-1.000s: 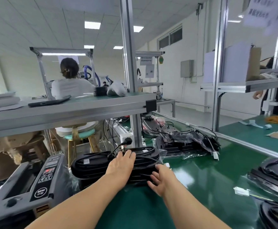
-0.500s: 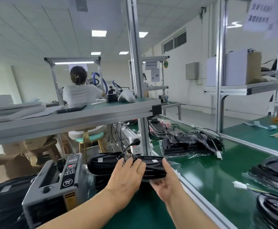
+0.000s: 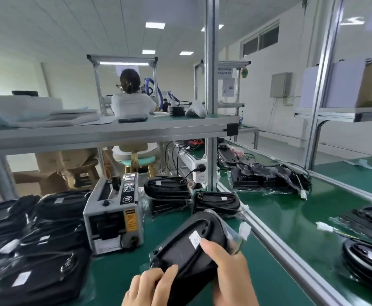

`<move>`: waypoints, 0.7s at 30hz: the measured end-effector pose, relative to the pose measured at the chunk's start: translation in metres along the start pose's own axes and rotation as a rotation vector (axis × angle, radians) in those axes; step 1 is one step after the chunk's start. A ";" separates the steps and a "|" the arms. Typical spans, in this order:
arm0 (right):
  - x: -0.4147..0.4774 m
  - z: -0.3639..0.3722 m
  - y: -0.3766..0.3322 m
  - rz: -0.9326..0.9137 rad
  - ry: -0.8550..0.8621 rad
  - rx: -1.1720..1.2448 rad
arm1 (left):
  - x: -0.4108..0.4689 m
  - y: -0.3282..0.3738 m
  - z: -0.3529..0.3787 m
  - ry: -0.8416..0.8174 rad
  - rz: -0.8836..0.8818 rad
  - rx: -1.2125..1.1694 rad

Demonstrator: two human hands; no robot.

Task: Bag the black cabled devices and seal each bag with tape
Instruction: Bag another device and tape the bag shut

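I hold a flat black cabled device point(image 3: 189, 250) in a clear bag, tilted above the green bench point(image 3: 118, 274). My left hand point(image 3: 151, 288) grips its near left end with curled fingers. My right hand point(image 3: 231, 274) grips its right side, thumb on top near a white label. A white connector point(image 3: 244, 229) hangs from its cable at the right. More black cabled devices point(image 3: 167, 191) lie stacked behind it, and one more point(image 3: 217, 202) lies beside them. A grey tape dispenser point(image 3: 114, 215) stands to the left.
Several bagged black devices point(image 3: 32, 244) are piled at the left. Another heap of them point(image 3: 266, 178) lies on the conveyor belt point(image 3: 291, 215) beyond the aluminium rail point(image 3: 275, 237), with more at the far right point(image 3: 366, 259). An upright post point(image 3: 210, 107) and a shelf point(image 3: 105, 131) stand ahead. A person sits with their back turned.
Both hands have lifted one device off the stack and drawn it toward me, tilting it. The view has dropped down and to the left, showing the tape dispenser and the pile.
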State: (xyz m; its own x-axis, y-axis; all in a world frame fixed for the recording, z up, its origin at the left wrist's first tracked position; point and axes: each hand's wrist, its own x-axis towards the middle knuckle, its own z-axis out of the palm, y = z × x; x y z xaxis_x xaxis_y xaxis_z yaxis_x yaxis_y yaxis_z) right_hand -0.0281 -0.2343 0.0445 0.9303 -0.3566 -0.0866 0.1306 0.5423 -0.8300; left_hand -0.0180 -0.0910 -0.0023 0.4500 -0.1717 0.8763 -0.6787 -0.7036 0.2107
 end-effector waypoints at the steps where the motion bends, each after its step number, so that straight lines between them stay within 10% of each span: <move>1: -0.008 0.003 0.001 -0.026 -0.008 -0.049 | -0.007 0.005 -0.002 0.058 -0.042 -0.012; 21: -0.057 0.021 0.006 -0.242 -0.424 -0.721 | 0.075 -0.029 -0.094 -0.416 -0.160 -0.602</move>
State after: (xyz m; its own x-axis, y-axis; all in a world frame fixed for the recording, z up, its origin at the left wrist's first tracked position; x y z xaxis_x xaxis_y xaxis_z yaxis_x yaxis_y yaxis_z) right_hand -0.0732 -0.1945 0.0564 0.9730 -0.0084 0.2305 0.2255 -0.1765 -0.9581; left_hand -0.0192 -0.0184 0.0977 0.6713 -0.4297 0.6039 -0.7329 -0.2633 0.6274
